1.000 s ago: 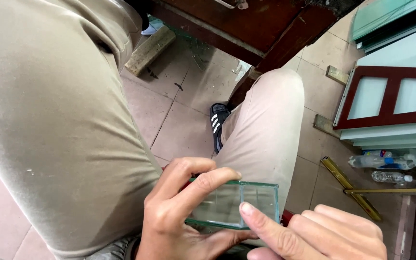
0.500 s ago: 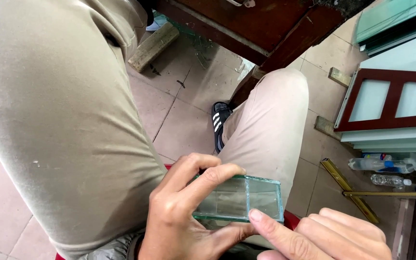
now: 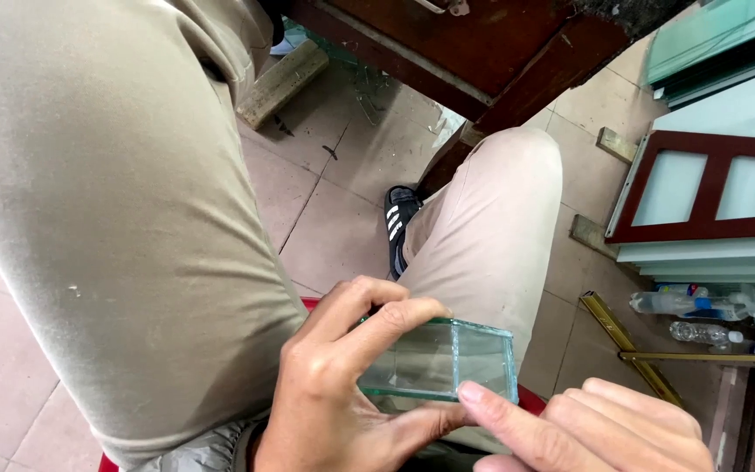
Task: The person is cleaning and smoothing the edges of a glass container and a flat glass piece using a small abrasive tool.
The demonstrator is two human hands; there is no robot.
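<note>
Head view looks down on the left hand (image 3: pixel 342 393), its fingers (image 3: pixel 395 319) curled over the top edge and thumb under a small clear glass piece (image 3: pixel 439 360) held just above the lap, between the knees. The right hand (image 3: pixel 605 433) has its forefinger out, tip touching the lower glass edge; the rest is loosely folded, gripping nothing. Those raw edges could cut, I'd judge, or the piece could slip — onto the tiled floor (image 3: pixel 334 227). Nearby: a sandal (image 3: pixel 398 223), a red-framed panel (image 3: pixel 709 188), plastic bottles (image 3: pixel 696 303) — a thigh crowds the left.
</note>
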